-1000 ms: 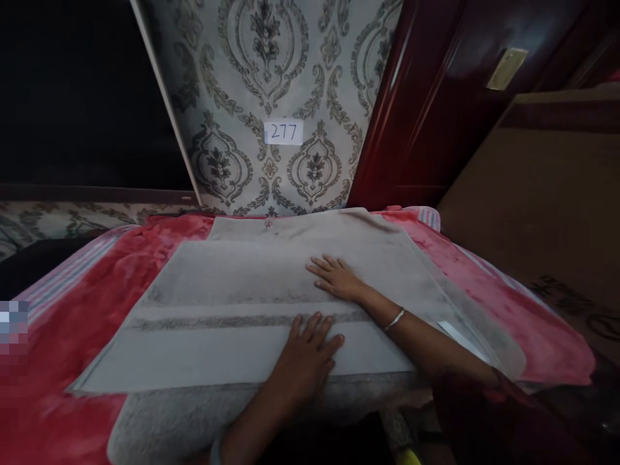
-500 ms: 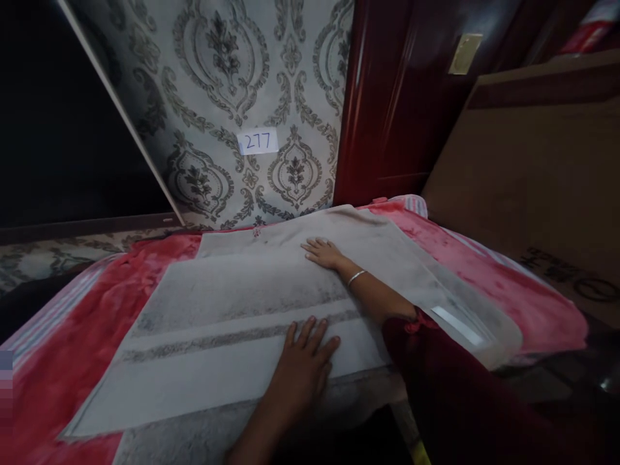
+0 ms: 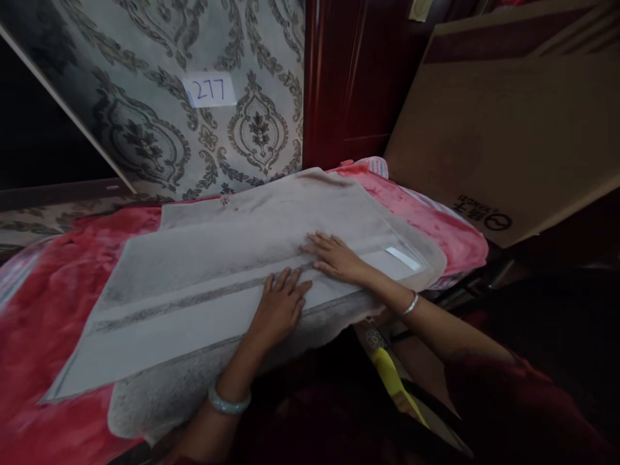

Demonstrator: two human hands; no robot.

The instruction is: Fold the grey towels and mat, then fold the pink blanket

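Observation:
A pale grey towel (image 3: pixel 184 258) with darker fuzzy stripes lies spread in overlapping layers, a greyer section (image 3: pixel 169 394) showing along its near edge. My left hand (image 3: pixel 279 307), a pale bangle at the wrist, rests palm down on the striped part with its fingers apart. Just to the right and slightly farther off, my right hand (image 3: pixel 341 261) lies flat on the same towel, fingers stretched toward the left. Neither hand grips anything. A pale, shiny strip (image 3: pixel 403 258) shows near the towel's right end.
Beneath the towel is a red and pink plush blanket (image 3: pixel 53 310). Patterned wallpaper with a "277" paper (image 3: pixel 210 89) stands behind, beside a dark red door (image 3: pixel 349 84). A large cardboard box (image 3: pixel 494 123) leans at right; a dark screen (image 3: pixel 39 129) stands at left.
My right hand has slid back toward me and to the right over the towel. My left hand stays on the near stripe. The view has shifted right and down.

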